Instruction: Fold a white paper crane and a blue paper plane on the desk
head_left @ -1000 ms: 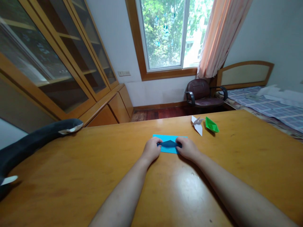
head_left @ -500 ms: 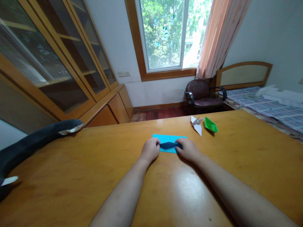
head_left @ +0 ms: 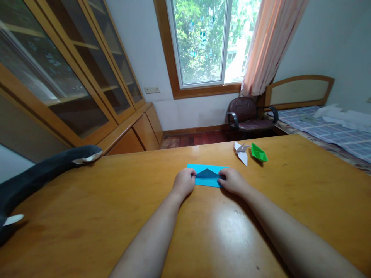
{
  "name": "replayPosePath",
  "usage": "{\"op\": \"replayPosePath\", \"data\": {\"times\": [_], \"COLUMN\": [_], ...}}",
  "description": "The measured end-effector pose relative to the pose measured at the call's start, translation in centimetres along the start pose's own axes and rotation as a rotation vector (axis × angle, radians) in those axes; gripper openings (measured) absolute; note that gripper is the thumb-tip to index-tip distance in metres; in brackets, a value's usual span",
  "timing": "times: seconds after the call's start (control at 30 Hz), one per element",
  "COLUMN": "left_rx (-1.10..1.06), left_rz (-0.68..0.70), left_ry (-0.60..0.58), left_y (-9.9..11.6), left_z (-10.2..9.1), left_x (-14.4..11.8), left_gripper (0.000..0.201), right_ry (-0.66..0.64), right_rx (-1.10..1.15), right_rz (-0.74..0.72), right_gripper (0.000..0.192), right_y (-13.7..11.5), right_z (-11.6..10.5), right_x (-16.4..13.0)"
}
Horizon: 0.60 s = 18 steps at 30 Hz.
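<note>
Wooden surface [head_left: 87, 216] before a window [head_left: 203, 42]. Blue folded paper [head_left: 207, 176] lies flat on it between both hands. Left hand [head_left: 183, 183] pinches the paper's left end; right hand [head_left: 234, 181] pinches its right end, with a darker triangular flap raised between the fingertips. Beyond the right hand, well apart, lie a white paper crane [head_left: 241, 152] and, just beside it, a green paper boat [head_left: 259, 153]. Far left of the left hand rests a dark plush toy [head_left: 43, 172].

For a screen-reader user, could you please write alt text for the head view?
Two hands, left hand and right hand, press the ends of a partly folded blue paper on a wooden table. A green paper boat and white folded paper lie beyond.
</note>
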State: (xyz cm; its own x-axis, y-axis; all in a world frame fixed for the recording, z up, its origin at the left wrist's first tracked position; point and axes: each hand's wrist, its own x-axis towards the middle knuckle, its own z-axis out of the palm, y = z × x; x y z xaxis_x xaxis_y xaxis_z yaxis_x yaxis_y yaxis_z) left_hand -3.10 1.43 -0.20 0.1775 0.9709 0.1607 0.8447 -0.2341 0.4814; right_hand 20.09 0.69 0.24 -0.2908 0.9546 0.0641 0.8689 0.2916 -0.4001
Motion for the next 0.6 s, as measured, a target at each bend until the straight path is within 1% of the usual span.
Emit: {"op": "replayPosePath", "data": {"times": [0.2,0.3,0.43,0.6], "left_rx": [-0.017,-0.019,0.001,0.068], "left_rz": [0.005,0.0,0.01,0.059], "left_ry": [0.022,0.01,-0.015,-0.035], "left_y": [0.2,0.3,0.2,0.0], "left_z": [-0.1,-0.1,-0.2,-0.2], "left_x": [0.0,0.0,0.0,-0.2], "left_gripper": [0.021,0.022,0.022,0.023], "right_ry": [-0.01,0.042,0.128,0.143], "right_rx": [-0.028,-0.067,-0.06,-0.035], "right_rz": [-0.038,-0.068,-0.153,-0.233], "right_gripper": [0.015,0.018,0.023,0.034], "right_y": [0.4,0.5,0.6,1.0], "right_z": [0.1,0.3,0.7,1.2], "right_x": [0.5,0.7,0.9,0.9]}}
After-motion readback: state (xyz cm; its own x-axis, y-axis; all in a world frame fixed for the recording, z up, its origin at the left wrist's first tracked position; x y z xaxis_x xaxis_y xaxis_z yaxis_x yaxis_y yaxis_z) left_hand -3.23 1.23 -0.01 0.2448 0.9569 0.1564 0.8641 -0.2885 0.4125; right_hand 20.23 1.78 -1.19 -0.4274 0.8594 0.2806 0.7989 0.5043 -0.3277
